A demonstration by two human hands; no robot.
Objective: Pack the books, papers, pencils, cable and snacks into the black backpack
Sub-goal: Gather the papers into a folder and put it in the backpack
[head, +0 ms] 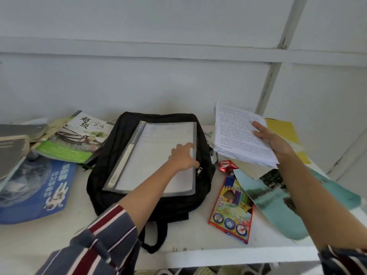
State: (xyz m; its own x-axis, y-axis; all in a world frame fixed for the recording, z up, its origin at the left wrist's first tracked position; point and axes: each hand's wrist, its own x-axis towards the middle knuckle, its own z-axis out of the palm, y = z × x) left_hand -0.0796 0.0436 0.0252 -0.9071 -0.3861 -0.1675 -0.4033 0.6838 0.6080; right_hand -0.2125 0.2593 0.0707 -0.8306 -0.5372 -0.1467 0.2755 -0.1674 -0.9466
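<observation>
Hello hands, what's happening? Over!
Left hand on clear folder. Right hand grips papers. Folder lies atop black backpack, blocking it.

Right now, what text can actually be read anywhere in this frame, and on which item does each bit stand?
"超级": large black characters on the green-and-white book.
Smaller red characters beside them: too blurred to read.
Blue book: large white characters, upside down and blurred, unreadable.
Clear folder on the black backpack: spine label too small.
Printed papers gripped by the right hand: lines too small.
Coloured pencil box: no legible wording.
</observation>
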